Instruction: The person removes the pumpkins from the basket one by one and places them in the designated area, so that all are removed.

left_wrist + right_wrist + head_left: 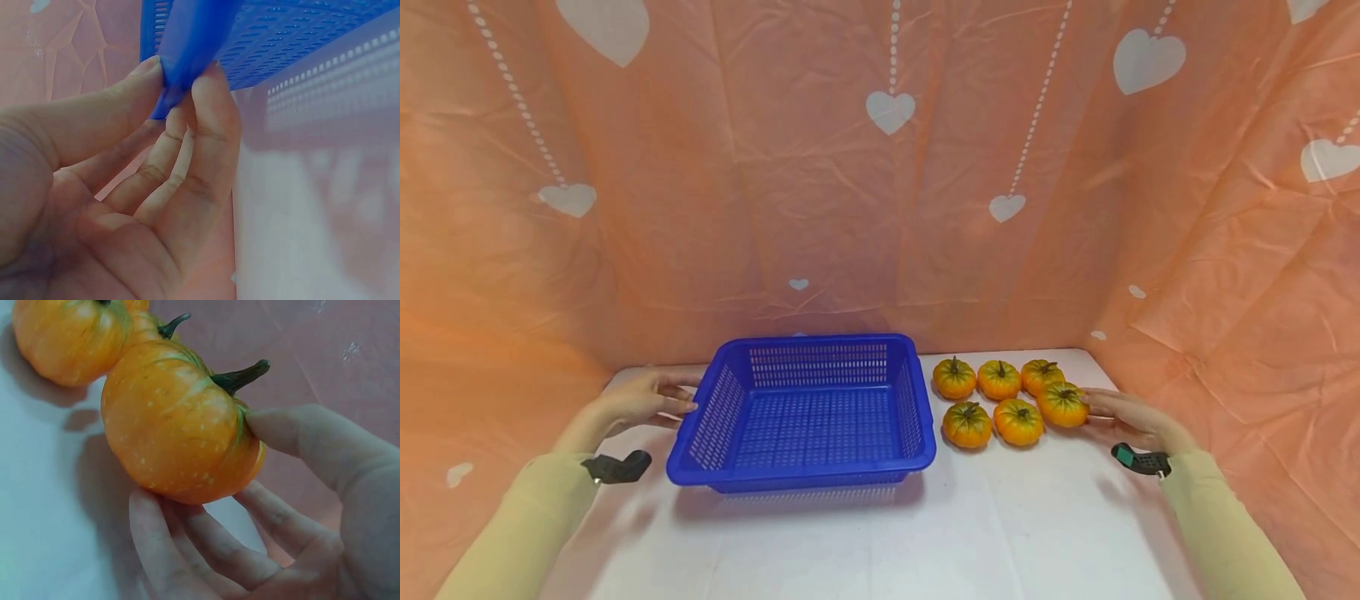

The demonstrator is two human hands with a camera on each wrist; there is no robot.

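A blue plastic basket (812, 425) with perforated walls stands on the left half of the table. My left hand (651, 400) pinches its left rim, thumb on one side and fingers under the other, as the left wrist view shows close up. In my right hand (1127, 414) is a small orange pumpkin (181, 425) with a green stem. The thumb lies by the stem and the fingertips support it from below. Beside it on the table are several similar pumpkins (1018, 422), set in two short rows to the right of the basket.
The white tabletop (955, 533) extends in front of the basket and pumpkins. Behind it hangs an orange curtain (820, 233) with white hearts, which also covers both sides. The basket's inside floor shows bare.
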